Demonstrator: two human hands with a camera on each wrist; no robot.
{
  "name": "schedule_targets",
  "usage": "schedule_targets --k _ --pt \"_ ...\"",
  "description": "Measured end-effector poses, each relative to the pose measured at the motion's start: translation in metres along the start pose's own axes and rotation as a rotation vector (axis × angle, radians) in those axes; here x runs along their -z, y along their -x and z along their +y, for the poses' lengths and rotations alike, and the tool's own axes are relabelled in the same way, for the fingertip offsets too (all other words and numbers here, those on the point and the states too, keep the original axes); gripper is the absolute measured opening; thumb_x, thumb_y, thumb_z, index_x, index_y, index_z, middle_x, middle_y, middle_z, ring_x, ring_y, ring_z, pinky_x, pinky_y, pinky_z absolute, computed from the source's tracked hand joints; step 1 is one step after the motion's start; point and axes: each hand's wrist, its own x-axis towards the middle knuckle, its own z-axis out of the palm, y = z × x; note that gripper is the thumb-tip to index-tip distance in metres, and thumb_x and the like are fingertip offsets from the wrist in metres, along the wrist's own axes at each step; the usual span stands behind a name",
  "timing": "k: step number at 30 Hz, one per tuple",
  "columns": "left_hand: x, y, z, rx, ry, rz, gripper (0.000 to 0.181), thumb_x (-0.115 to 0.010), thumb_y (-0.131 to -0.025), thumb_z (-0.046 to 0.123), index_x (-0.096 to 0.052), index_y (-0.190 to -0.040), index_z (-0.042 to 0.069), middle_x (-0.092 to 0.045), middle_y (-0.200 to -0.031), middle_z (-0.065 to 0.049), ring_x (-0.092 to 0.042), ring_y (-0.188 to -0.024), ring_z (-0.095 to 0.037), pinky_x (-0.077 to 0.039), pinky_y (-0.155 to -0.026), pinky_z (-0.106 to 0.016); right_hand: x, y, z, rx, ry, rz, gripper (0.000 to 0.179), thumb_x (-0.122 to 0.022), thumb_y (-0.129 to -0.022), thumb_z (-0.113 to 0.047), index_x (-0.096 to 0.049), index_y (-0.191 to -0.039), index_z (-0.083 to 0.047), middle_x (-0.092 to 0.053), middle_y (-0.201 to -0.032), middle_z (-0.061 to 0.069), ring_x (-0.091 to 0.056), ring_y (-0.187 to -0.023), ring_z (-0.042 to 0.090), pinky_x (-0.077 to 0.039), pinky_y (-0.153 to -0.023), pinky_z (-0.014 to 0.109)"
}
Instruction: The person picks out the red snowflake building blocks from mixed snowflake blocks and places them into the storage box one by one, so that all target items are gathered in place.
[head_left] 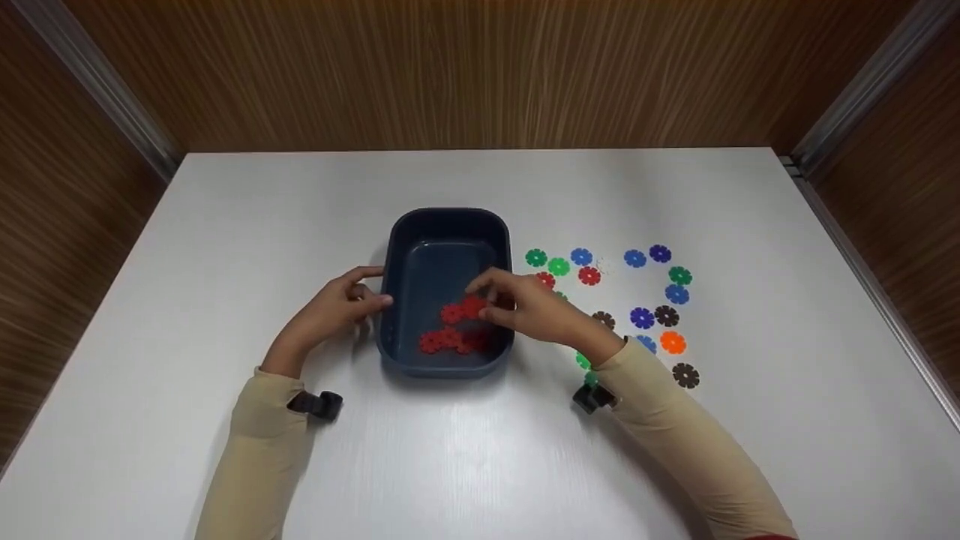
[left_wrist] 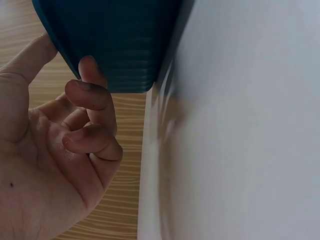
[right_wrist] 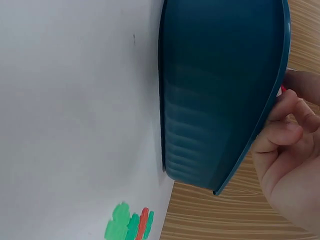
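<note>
A dark blue rectangular bin (head_left: 446,367) stands upright on the white table. My left hand (head_left: 337,307) holds its left rim, with the thumb at the edge; in the left wrist view the other fingers (left_wrist: 95,100) are curled beside the outer wall. Over the bin's right side, my right hand (head_left: 525,304) pinches a red notched plastic disc (head_left: 472,306). Only a red sliver of it shows above the rim in the right wrist view. Several more red discs (head_left: 442,341) lie on the bin floor, partly in shadow near the front right.
To the bin's right lie loose notched discs: green (head_left: 536,257), red (head_left: 589,276), blue (head_left: 635,258), purple (head_left: 642,318), brown (head_left: 685,375) and orange (head_left: 673,343). The right forearm (head_left: 675,420) covers some of them. Wood-grain panels (head_left: 480,75) border the table.
</note>
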Motion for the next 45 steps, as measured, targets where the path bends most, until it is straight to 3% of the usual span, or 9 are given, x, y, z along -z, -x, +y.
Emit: schedule_targets --k 13,21,28,34,39,45 --pt "-0.001 -0.001 0.0 -0.01 0.008 -0.006 0.058 -0.064 -0.094 0.028 -0.042 -0.143 0.008 -0.062 -0.085 0.002 -0.058 -0.073 -0.017 -0.047 -0.07 -0.03 0.002 0.002 0.006 -0.002 -0.024 -0.01 0.032 -0.063 -0.093 -0.011 -0.057 -0.124 -0.004 -0.063 -0.091 0.01 -0.053 -0.078 0.015 -0.044 -0.07 0.025" --pt "0.0 -0.001 0.0 -0.005 0.004 -0.006 0.058 -0.064 -0.094 0.029 -0.043 -0.144 0.008 -0.061 -0.085 0.002 -0.057 -0.075 -0.018 -0.047 -0.068 -0.029 0.025 0.007 0.019 -0.105 -0.07 0.096 0.031 -0.064 -0.093 -0.011 -0.06 -0.123 -0.007 -0.061 -0.092 0.009 -0.051 -0.067 0.018 -0.044 -0.06 0.023" --pt "0.0 0.0 0.0 -0.01 0.009 -0.004 0.058 -0.064 -0.093 0.029 -0.043 -0.143 0.009 -0.06 -0.083 0.001 -0.056 -0.075 -0.018 -0.046 -0.067 -0.029 0.04 0.007 0.038 -0.228 -0.039 0.151 0.033 -0.062 -0.095 -0.016 -0.059 -0.127 -0.011 -0.057 -0.097 0.006 -0.049 -0.075 0.019 -0.042 -0.064 0.027" --pt "-0.001 -0.001 -0.001 -0.004 0.012 -0.005 0.058 -0.064 -0.093 0.031 -0.044 -0.143 0.01 -0.06 -0.084 0.0 -0.055 -0.075 -0.018 -0.046 -0.068 -0.029 0.045 0.003 0.056 -0.299 -0.011 0.135 0.035 -0.063 -0.094 -0.016 -0.057 -0.127 -0.009 -0.06 -0.096 0.007 -0.057 -0.079 0.022 -0.046 -0.066 0.027" --pt "-0.001 -0.001 0.0 -0.003 0.022 -0.007 0.058 -0.064 -0.093 0.03 -0.043 -0.143 0.01 -0.06 -0.084 0.001 -0.055 -0.074 -0.017 -0.047 -0.068 -0.029 0.052 0.001 0.071 -0.364 0.079 0.083 0.034 -0.062 -0.094 -0.013 -0.059 -0.127 -0.01 -0.06 -0.098 0.009 -0.056 -0.082 0.023 -0.047 -0.069 0.028" --pt "-0.001 -0.001 -0.001 0.003 0.016 -0.002 0.058 -0.064 -0.093 0.03 -0.043 -0.144 0.009 -0.06 -0.085 0.0 -0.055 -0.075 -0.018 -0.047 -0.069 -0.03 0.058 0.001 0.08 -0.477 0.156 -0.004 0.037 -0.061 -0.095 -0.015 -0.057 -0.131 -0.015 -0.058 -0.115 0.012 -0.053 -0.1 0.025 -0.049 -0.094 0.043"
